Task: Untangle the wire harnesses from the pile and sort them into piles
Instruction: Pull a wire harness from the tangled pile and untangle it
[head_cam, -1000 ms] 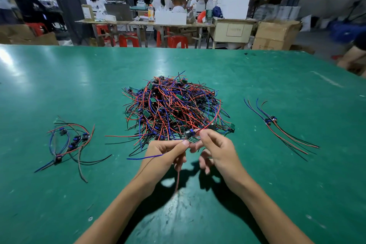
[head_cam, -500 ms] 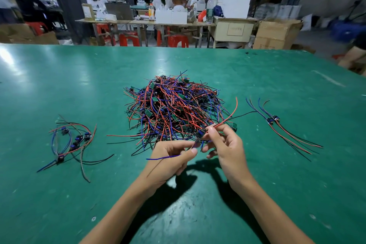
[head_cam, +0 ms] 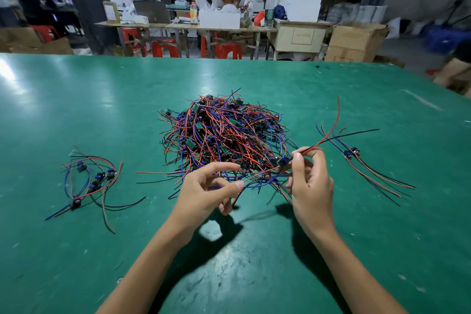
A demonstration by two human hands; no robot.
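The harness (head_cam: 285, 160) now being worked on hangs between the two hands at the 5 o'clock edge of the big tangled pile (head_cam: 224, 135) in the middle of the green table (head_cam: 76, 99). It looks very light and limp: thin red and black leads that spring upward toward 1 o'clock, a small blue connector block in the middle, and blue tails that droop and snag easily on their neighbours. The block is the sensible place to take hold, since the bare wires would slide through fingers and a hard tug could strain the joints.

The right hand (head_cam: 309, 186) pinches the harness just beside the blue block, thumb and forefinger closed on it. The left hand (head_cam: 206, 191) is loosely curled with the forefinger extended; a blue tail runs past its thumb tip, but whether it is actually gripped cannot be told.

Compared with half a second ago, the right hand has lifted and drawn toward 3 o'clock, nearer the small sorted pile on the right (head_cam: 356, 158), and the red lead now stands much freer of the pile. The left pile (head_cam: 91, 178) at 9 o'clock is unchanged.
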